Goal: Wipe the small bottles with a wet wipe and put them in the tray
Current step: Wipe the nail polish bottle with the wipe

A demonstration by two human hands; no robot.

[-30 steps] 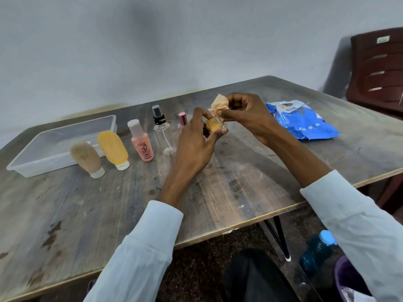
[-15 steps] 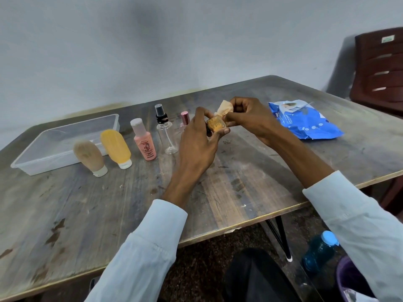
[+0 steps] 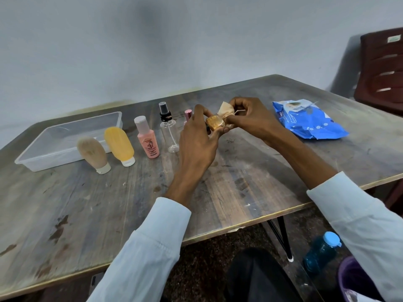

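- The left hand grips a small amber bottle between thumb and curled fingers, held up above the tabletop.
- The right hand pinches a crumpled wet wipe against the bottle's right side.
- Left of the hands stand four bottles in a row: a beige tube, a yellow tube, a pink bottle and a clear spray bottle.
- A pink cap shows just behind the left hand.
- A clear tray sits at the far left, just behind the tubes.
- A blue wipe pack lies to the right of the hands.
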